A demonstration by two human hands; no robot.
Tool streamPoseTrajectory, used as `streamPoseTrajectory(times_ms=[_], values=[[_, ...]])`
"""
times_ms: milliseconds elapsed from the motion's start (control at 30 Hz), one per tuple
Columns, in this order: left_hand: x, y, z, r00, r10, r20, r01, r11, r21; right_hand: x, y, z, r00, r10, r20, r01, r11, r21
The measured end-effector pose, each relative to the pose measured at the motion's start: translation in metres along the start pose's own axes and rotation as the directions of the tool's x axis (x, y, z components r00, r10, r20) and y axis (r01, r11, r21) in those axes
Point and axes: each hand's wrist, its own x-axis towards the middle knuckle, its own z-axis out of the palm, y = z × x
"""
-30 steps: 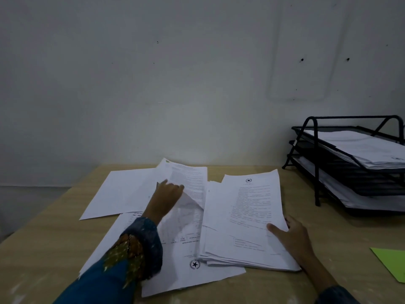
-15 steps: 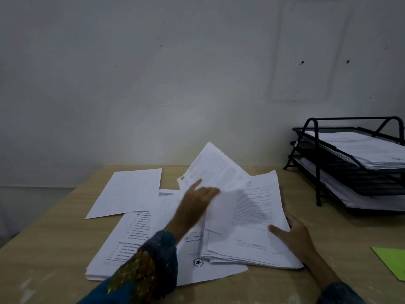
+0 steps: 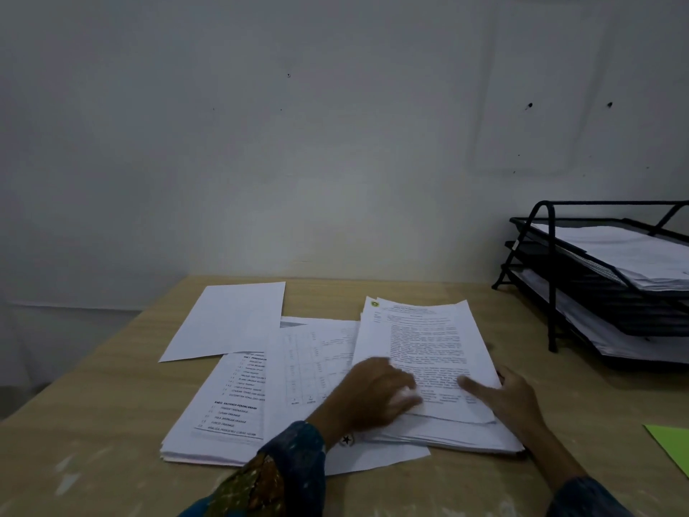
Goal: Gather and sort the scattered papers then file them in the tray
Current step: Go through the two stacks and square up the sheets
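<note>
A thick stack of printed papers lies on the wooden table, with a sheet bearing a green logo on top. My left hand rests on that top sheet's near left corner, fingers blurred. My right hand holds the stack's right edge, thumb lying across the top sheet. To the left lie a table-printed sheet, a second stack of printed papers and a blank white sheet. The black three-tier wire tray stands at the right, with papers in its top and bottom tiers.
A green paper pokes in at the right edge of the table. A pale wall rises right behind the table. The table's left edge drops off to the floor.
My left hand lifted a printed sheet from the left pile, carried it right and laid it on top of the right stack. My right hand stayed at the stack's edge.
</note>
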Motion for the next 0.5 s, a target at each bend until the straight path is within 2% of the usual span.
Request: streamPoseTrajectory(times_ms=[67,100,133,200,233,267,300,367,433,500], values=[[-0.005,-0.013,-0.013,0.951,-0.287,-0.116,0.287,0.958,-0.013,0.001,0.004,-0.001,1.000,-0.014,0.013,0.015,0.998,-0.055],[-0.009,-0.026,-0.021,0.882,-0.447,-0.147,0.458,0.888,0.045,0.001,0.005,-0.001,1.000,-0.021,0.011,0.021,0.998,-0.064],[-0.014,-0.040,-0.030,0.776,-0.619,-0.118,0.630,0.766,0.125,0.001,0.006,-0.001,1.000,-0.030,0.010,0.030,0.998,-0.060],[-0.028,-0.066,-0.050,0.450,-0.892,0.027,0.861,0.442,0.251,0.004,0.009,0.001,0.999,-0.042,0.008,0.043,0.998,-0.041],[-0.035,-0.074,-0.059,0.284,-0.953,0.110,0.917,0.303,0.258,0.005,0.010,0.001,0.999,-0.046,0.006,0.046,0.998,-0.036],[-0.041,-0.079,-0.063,0.163,-0.973,0.165,0.949,0.201,0.244,0.005,0.011,0.002,0.999,-0.050,0.000,0.050,0.998,-0.034],[-0.046,-0.085,-0.062,0.102,-0.974,0.203,0.961,0.149,0.231,0.005,0.011,0.002,0.998,-0.055,-0.006,0.055,0.998,-0.032],[-0.051,-0.090,-0.060,0.096,-0.958,0.271,0.977,0.143,0.158,0.005,0.012,0.002,0.998,-0.065,-0.013,0.064,0.997,-0.033],[-0.048,-0.094,-0.060,0.146,-0.918,0.368,0.986,0.167,0.027,0.005,0.011,0.003,0.997,-0.075,-0.010,0.075,0.997,-0.035],[-0.042,-0.092,-0.066,0.176,-0.891,0.419,0.984,0.150,-0.095,0.004,0.011,0.004,0.997,-0.079,-0.007,0.079,0.996,-0.032]])
